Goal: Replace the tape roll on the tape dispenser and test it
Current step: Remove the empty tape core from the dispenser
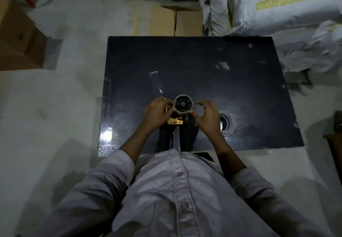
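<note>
Close to the table's (185, 61) near edge, left grip (157, 113) clasps the yellow dispenser (174, 121) bearing a roll (182, 112); right grip (207, 116), loosely curled and empty, hovers just right of the roll

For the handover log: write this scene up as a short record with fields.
surface: black table
tape dispenser: yellow, at the table's near side
ring: grey, seated on the dispenser's hub
left hand: grips the tape dispenser
right hand: fingers loosely curled beside the ring, holding nothing
second roll: flat on the table, beside the right hand
tape strip: clear, stuck to the table beyond the hands
</note>
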`<move>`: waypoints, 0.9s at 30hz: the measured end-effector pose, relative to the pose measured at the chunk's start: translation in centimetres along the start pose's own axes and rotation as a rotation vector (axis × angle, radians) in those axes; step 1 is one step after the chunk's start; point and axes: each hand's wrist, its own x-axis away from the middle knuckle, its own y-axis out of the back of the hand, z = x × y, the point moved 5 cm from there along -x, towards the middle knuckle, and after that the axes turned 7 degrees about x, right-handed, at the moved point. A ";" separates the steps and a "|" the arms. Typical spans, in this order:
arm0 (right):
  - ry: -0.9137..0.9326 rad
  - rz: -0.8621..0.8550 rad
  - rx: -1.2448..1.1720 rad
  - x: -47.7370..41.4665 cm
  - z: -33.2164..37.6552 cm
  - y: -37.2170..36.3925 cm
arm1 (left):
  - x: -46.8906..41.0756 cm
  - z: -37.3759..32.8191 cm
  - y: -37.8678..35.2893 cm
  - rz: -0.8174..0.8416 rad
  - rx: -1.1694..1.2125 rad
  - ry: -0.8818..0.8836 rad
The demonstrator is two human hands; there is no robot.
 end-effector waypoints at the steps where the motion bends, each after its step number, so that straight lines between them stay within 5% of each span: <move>1: -0.035 -0.024 0.016 0.0 -1.0 0.5 | -0.2 -0.3 -0.4 0.017 0.001 -0.017; 5: -0.197 -0.080 -0.008 0.3 -4.0 1.8 | -0.4 -1.6 -2.1 0.029 0.000 -0.081; 10: -0.145 0.050 -0.253 -1.5 -0.5 0.3 | -2.1 -1.3 -1.9 0.018 -0.257 0.014; 18: -0.386 0.320 -0.774 -2.6 2.3 -3.0 | -5.6 -1.9 -2.1 0.350 -0.374 -0.024; 27: -0.489 0.220 -0.911 -3.3 1.0 -4.1 | -7.9 -1.5 -1.1 0.634 0.207 0.268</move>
